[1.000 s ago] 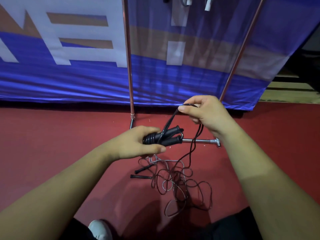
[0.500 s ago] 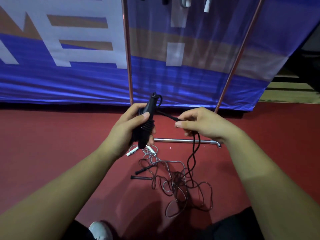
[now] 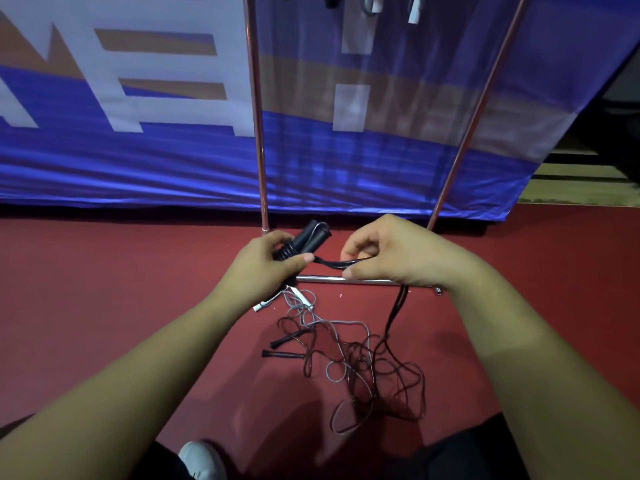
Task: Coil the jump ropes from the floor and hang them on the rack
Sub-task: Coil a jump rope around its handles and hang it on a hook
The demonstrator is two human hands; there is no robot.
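Item: black jump rope, coiling in progress. Left hand (image 3: 263, 268) grip clamped on paired handles (image 3: 306, 239), long axis slanting up and away. Right hand (image 3: 391, 252) grip pinches the cord (image 3: 337, 263) just right of it; slack drops below into floor tangle (image 3: 360, 362). Rack (image 3: 254, 109) beyond. Banner lettering unreadable.

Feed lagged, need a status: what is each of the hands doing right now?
Left hand: closed around the black handles.
Right hand: closed, pinching the black rope, which trails down to the floor.
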